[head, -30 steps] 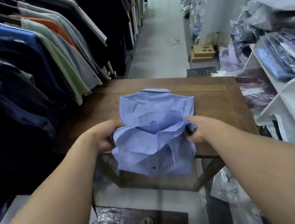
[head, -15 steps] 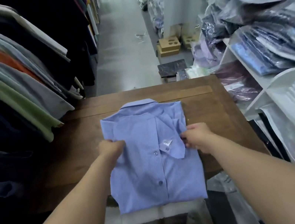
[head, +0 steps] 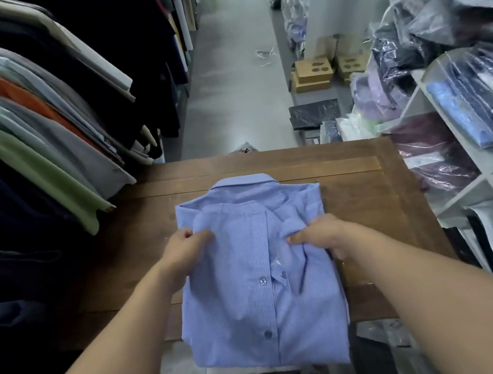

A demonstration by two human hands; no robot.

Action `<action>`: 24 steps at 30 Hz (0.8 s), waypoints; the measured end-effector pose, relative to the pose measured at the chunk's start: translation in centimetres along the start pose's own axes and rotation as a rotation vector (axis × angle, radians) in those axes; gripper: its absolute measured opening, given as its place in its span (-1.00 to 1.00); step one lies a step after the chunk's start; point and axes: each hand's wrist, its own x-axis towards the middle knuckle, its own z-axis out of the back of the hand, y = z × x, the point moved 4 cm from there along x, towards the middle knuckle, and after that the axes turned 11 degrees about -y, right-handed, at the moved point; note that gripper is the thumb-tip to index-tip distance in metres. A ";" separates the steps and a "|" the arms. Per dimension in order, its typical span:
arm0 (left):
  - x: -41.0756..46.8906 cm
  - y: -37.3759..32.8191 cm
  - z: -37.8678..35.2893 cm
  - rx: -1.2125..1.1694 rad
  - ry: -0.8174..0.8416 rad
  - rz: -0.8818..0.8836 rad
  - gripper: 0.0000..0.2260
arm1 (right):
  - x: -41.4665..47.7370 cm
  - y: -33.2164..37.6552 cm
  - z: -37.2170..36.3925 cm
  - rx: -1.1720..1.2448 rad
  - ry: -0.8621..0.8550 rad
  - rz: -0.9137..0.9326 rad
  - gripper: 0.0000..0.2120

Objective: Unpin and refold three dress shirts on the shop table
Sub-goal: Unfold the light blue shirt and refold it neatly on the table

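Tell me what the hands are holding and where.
The blue shirt: left hand pinches its side edge, right hand grips bunched cloth on its front.

Left hand [head: 183, 248] and right hand [head: 323, 236] grip a seemingly folded shirt [head: 253, 316].

Soft, cool daylight comes from the far end of the aisle floor [head: 236, 74] beyond the bench [head: 362, 187], where it washes out to white. The shirt [head: 259, 308] on the bench is evenly lit, with faint shadows in its folds. Left of the bench the hanging clothes [head: 19, 143] sink into deep shadow. Right of the bench plastic-wrapped packs [head: 472, 103] catch pale glare. Wide-angle distortion bends lines far from the bench.
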 end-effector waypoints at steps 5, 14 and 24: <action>-0.3 -1.7 0.8 -0.199 0.166 0.034 -0.72 | -1.1 1.0 1.1 0.434 0.283 -0.096 -0.62; 4.7 -3.9 0.6 -0.072 -0.173 -0.080 -0.57 | 1.8 3.9 2.6 0.444 -0.274 0.011 -0.67; 4.5 -2.6 0.2 0.025 -0.026 -0.002 -0.88 | 1.9 2.2 1.6 0.298 -0.337 0.045 -0.78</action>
